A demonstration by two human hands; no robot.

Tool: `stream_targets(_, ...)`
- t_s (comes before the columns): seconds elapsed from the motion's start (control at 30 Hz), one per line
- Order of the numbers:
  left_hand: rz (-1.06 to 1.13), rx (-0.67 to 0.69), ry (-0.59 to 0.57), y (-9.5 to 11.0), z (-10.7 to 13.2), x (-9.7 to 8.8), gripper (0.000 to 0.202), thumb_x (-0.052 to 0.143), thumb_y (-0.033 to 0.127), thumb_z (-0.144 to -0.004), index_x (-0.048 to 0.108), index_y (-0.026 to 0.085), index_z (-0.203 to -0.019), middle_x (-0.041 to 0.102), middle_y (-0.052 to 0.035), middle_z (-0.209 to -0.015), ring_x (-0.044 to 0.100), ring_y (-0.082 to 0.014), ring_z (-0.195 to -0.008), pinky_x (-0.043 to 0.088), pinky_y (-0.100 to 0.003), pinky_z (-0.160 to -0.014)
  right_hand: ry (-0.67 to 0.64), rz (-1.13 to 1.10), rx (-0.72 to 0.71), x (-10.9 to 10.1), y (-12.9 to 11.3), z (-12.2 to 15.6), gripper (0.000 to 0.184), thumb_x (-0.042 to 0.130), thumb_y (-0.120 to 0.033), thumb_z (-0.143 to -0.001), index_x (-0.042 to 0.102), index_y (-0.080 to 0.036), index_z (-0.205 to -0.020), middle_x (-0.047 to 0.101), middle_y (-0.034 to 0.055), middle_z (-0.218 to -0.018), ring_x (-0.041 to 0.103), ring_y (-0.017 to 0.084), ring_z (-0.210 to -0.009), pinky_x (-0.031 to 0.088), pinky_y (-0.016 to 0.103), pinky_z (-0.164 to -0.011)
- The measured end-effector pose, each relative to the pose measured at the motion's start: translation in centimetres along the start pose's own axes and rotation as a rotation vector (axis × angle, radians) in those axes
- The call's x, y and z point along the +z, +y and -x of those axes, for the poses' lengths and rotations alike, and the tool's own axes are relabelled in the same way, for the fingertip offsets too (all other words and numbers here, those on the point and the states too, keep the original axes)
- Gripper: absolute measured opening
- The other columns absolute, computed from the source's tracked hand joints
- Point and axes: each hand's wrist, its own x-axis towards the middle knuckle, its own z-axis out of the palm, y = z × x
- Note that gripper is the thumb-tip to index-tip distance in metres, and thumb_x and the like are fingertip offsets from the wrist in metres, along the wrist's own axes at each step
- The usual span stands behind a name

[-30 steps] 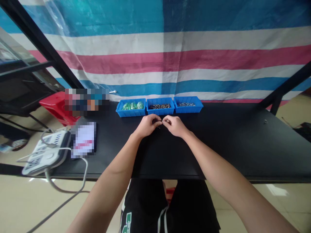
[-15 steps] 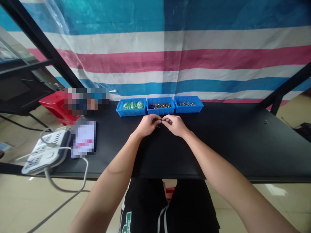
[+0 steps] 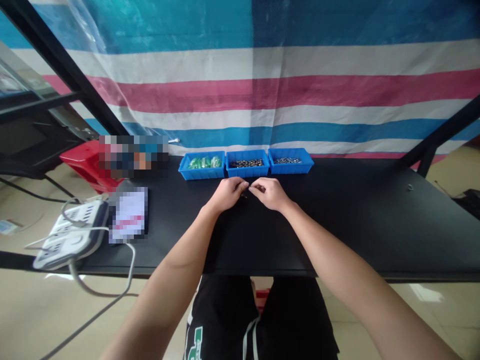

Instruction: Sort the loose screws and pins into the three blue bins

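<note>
My left hand and my right hand meet fingertip to fingertip over the black table, just in front of the middle blue bin. Both are pinched closed. Whatever sits between the fingers is too small and too covered to name. A small brassy metal piece shows beneath the left fingers; whether it is held or lies on the table, I cannot tell. Small brownish metal parts fill the middle bin.
The left blue bin holds green and clear packets, the right blue bin silvery screw-like pieces. On the left are a power strip, a blurred-out flat object and a red stool. A tiny metal piece lies far right.
The fingertips have drawn very slightly apart, and the dark bit between them is less visible. Both arms stay nearly where they were.
</note>
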Motion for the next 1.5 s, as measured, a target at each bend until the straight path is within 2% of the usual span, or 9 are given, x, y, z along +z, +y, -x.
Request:
stream_targets(0.23, -0.012, -0.017, 0.006, -0.2, 0.1, 0.2, 0.041, 0.039, 0.045, -0.091, 0.06, 0.015, -0.071, 0.062, -0.0025, -0.067, 0.055, -0.0136, -0.062, 0.04, -0.025, -0.06, -0.034, 0.008, 0.027, 0.0, -0.3, -0.1, 0.023, 0.052, -0.028, -0.087, 0.062, -0.016, -0.07, 0.06, 0.0018, -0.065, 0.051, 0.012, -0.057, 0.038, 0.025, -0.057)
stream_targets(0.4, 0.046, -0.043, 0.005, 0.2, 0.1, 0.1, 0.038, 0.042, 0.044, -0.09, 0.059, 0.015, -0.071, 0.063, -0.0021, -0.067, 0.056, -0.0138, -0.062, 0.042, -0.025, -0.061, 0.0, 0.006, 0.014, -0.1, -0.3, -0.1, 0.022, 0.052, -0.027, -0.086, 0.064, -0.016, -0.071, 0.062, 0.0026, -0.067, 0.053, 0.012, -0.058, 0.039, 0.025, -0.057)
stream_targets(0.57, 0.144, -0.061, 0.004, 0.2, 0.1, 0.1, 0.032, 0.047, 0.043, -0.088, 0.062, 0.015, -0.082, 0.066, -0.0031, -0.075, 0.059, -0.0149, -0.067, 0.046, -0.026, -0.065, 0.076, -0.073, 0.101, 0.1, -0.5, -0.2, 0.02, 0.056, -0.031, -0.085, 0.067, -0.016, -0.078, 0.068, 0.0043, -0.072, 0.06, 0.014, -0.062, 0.046, 0.026, -0.061)
stream_targets(0.73, 0.219, -0.064, 0.019, 0.2, 0.1, 0.4, 0.029, 0.05, 0.041, -0.086, 0.062, 0.015, -0.09, 0.066, -0.0041, -0.08, 0.06, -0.0146, -0.069, 0.049, -0.027, -0.066, 0.157, -0.152, 0.2, 0.8, -0.7, -0.2, 0.025, 0.055, -0.037, -0.086, 0.069, -0.016, -0.091, 0.071, 0.006, -0.08, 0.065, 0.016, -0.066, 0.051, 0.027, -0.062)
stream_targets(0.9, 0.149, -0.075, 0.11, 0.2, -0.1, 0.4, 0.027, 0.05, 0.039, -0.087, 0.062, 0.015, -0.089, 0.066, -0.0044, -0.08, 0.06, -0.0151, -0.071, 0.048, -0.027, -0.066, 0.146, -0.001, 0.093, 1.0, -0.9, 0.1, 0.034, 0.051, -0.031, -0.088, 0.065, -0.02, -0.117, 0.07, 0.008, -0.106, 0.066, 0.016, -0.076, 0.055, 0.029, -0.069)
stream_targets(1.03, 0.077, -0.062, 0.142, -0.3, -0.2, 0.6, 0.025, 0.049, 0.036, -0.087, 0.061, 0.015, -0.089, 0.067, -0.0056, -0.082, 0.061, -0.016, -0.073, 0.047, -0.029, -0.069, 0.054, 0.069, 0.016, 0.7, -1.3, 0.2, 0.034, 0.051, -0.028, -0.087, 0.067, -0.02, -0.116, 0.066, 0.0072, -0.119, 0.067, 0.019, -0.089, 0.056, 0.032, -0.078)
stream_targets(1.23, 0.019, -0.044, 0.17, -0.7, -0.3, 0.8, 0.021, 0.052, 0.034, -0.086, 0.061, 0.015, -0.09, 0.067, -0.006, -0.083, 0.061, -0.0163, -0.075, 0.048, -0.029, -0.069, 0.026, 0.114, 0.047, 0.8, -1.2, 0.1, 0.035, 0.05, -0.029, -0.088, 0.066, -0.019, -0.118, 0.065, 0.0065, -0.121, 0.067, 0.02, -0.093, 0.055, 0.035, -0.085)
stream_targets(1.4, -0.015, -0.018, 0.267, -1.2, -0.3, 1.0, 0.024, 0.058, 0.032, -0.082, 0.059, 0.016, -0.098, 0.064, -0.0064, -0.092, 0.061, -0.0173, -0.083, 0.049, -0.031, -0.077, 0.045, 0.3, -0.003, 0.7, -1.0, -0.1, 0.043, 0.047, -0.027, -0.088, 0.058, -0.015, -0.128, 0.061, 0.0082, -0.127, 0.057, 0.022, -0.114, 0.045, 0.038, -0.101)
stream_targets(1.5, -0.077, -0.036, 0.285, -1.7, -0.3, 1.1, 0.021, 0.059, 0.029, -0.08, 0.059, 0.017, -0.097, 0.063, -0.0073, -0.095, 0.06, -0.0194, -0.088, 0.049, -0.034, -0.082, 0.051, 0.463, 0.017, 0.5, -1.0, -0.4, 0.053, 0.047, -0.028, -0.087, 0.048, -0.014, -0.138, 0.052, 0.0089, -0.139, 0.046, 0.027, -0.123, 0.039, 0.044, -0.104)
